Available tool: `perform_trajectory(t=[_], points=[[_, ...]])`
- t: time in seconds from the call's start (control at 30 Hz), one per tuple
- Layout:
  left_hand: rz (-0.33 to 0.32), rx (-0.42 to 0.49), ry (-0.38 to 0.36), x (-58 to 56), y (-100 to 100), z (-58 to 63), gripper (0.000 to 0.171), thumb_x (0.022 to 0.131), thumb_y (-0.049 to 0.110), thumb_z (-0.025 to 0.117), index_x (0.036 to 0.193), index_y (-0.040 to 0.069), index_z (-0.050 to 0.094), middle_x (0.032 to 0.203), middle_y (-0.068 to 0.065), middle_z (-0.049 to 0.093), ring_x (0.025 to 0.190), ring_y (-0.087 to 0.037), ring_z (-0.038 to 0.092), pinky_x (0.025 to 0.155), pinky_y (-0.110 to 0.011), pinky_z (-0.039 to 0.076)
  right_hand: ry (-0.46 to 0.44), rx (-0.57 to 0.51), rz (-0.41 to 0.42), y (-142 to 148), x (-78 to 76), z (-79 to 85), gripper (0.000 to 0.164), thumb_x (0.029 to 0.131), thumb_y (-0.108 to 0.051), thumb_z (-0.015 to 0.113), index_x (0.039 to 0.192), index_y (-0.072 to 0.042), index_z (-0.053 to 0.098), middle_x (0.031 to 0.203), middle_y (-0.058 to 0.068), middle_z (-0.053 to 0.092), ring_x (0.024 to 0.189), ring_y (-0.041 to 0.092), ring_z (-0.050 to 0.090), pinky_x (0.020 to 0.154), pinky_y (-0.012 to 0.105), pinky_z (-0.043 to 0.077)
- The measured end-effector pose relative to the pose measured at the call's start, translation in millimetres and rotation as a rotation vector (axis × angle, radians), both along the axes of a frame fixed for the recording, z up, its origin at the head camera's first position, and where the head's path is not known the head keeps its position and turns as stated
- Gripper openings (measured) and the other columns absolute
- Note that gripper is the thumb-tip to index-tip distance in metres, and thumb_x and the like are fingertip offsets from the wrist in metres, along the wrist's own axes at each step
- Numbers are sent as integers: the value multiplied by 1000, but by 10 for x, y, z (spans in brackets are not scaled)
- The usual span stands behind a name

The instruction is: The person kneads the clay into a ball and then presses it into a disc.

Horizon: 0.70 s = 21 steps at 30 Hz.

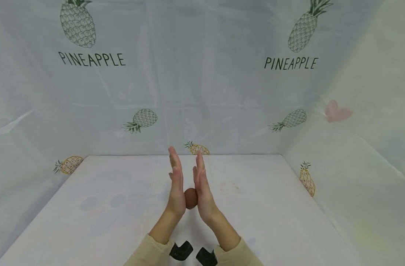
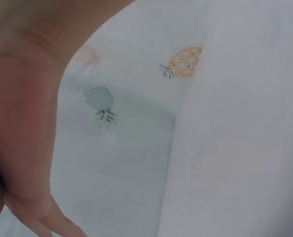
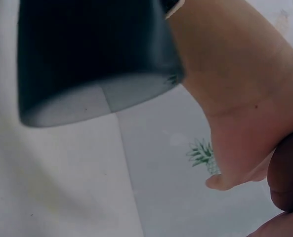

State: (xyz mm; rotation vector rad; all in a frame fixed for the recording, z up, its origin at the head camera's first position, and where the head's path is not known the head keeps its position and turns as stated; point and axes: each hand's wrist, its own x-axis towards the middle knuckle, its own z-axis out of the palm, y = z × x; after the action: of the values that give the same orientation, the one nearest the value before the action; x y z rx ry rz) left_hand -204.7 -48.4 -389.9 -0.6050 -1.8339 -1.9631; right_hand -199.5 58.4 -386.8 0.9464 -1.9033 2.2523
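Brown ball (image 1: 191, 198), pale pineapple-patterned sheeting (image 1: 202, 81)

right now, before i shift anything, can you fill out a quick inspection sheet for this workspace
Surface: white table, with faint bluish patches and small brownish marks toward the far side.
Job's things: one rounded brown object, between the two palms; whether it touches the table is unclear.
Clutter: nothing seen.
Left hand: palm against the object's left side, fingers extended.
Right hand: palm against its right side, fingers extended.
Wrists: a black device by each cuff, left device and right device.
Cables: nothing seen.
Surroundings: pale sheeting at the back and sides, printed with pineapples and a pink heart.
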Motion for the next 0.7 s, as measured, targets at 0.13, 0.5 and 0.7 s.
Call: perform_trajectory(t=[0.13,0.5,0.7], points=[[-2,-32,-50,-14,18,-40,70,110,57,10,169,28,-16,174,14,-24,159,-14,-28,116,-66,-31,5,-13,-20,16,-13,3,65,113,-50,4,171,-24,-11,177,-11,-15,164,29,-10,131,55,-7],[-74,-150,-122,-16,154,-180,65,112,51,6,168,29,-19,174,12,-25,160,-19,-27,116,-71,-27,5,-66,-101,177,-36,95,60,114,-48,7,171,-34,-5,177,-13,-10,165,24,-5,131,56,-7],[-76,-166,-133,-17,194,-230,65,112,49,6,168,27,-18,174,11,-24,161,-20,-27,116,-72,-27,15,-84,-113,205,-41,124,61,114,-46,8,171,-33,-5,177,-13,-8,165,22,-2,132,52,-5]])
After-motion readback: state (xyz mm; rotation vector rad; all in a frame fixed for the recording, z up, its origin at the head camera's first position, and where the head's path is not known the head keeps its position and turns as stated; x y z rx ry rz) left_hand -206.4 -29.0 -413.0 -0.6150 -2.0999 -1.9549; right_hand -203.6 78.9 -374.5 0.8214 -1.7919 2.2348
